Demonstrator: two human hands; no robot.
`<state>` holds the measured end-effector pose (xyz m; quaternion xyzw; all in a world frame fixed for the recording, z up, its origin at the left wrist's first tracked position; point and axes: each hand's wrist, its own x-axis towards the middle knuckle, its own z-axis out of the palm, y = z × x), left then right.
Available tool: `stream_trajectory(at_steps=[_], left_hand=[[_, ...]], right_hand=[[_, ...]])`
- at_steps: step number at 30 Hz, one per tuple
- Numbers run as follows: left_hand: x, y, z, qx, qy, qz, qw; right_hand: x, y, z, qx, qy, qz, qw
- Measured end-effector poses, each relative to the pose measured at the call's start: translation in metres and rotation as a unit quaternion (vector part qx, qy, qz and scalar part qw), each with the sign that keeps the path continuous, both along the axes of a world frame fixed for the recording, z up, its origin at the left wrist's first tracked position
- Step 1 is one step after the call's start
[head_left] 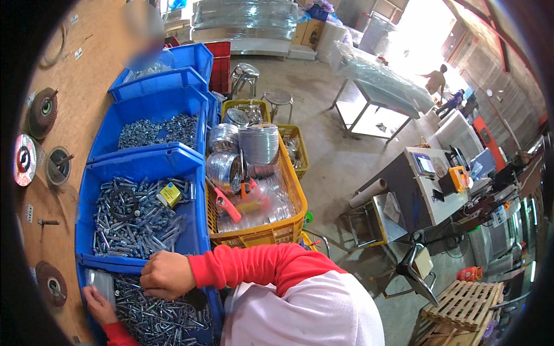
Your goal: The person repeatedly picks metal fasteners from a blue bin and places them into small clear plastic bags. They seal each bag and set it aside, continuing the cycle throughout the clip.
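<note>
My right hand reaches over the front rim of a blue bin, its fingers curled downward. Whatever those fingers hold, if anything, is hidden beneath them. My left hand is at the left side of the nearest blue bin, its fingers closed on a clear plastic bag. Loose metal bolts, some of them bent, fill this bin. The blue bin behind it holds more bolts, a small yellow box and a dark ring.
Farther back, another blue bin contains small metal hardware. At its right, a yellow crate carries silvery coils and a pink-handled tool. Abrasive discs hang on the wooden board at left. Two stools stand beyond.
</note>
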<state>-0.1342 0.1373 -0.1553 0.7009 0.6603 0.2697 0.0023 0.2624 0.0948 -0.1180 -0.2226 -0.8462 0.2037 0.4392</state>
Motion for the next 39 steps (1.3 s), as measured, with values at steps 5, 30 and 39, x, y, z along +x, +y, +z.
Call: stream_trajectory(at_steps=[5, 30, 39], left_hand=[[0.086, -0.068, 0.056, 0.052, -0.291, 0.038, 0.954], [0.202, -0.141, 0.101, -0.119, -0.535, 0.026, 0.836], [0.195, -0.142, 0.093, -0.224, -0.551, 0.032, 0.803]], right_hand=[[-0.003, -0.023, 0.014, -0.095, 0.129, -0.034, 0.986], [0.015, -0.032, 0.024, -0.530, 0.198, 0.321, 0.760], [-0.002, -0.053, 0.031, -0.459, 0.126, 0.130, 0.870]])
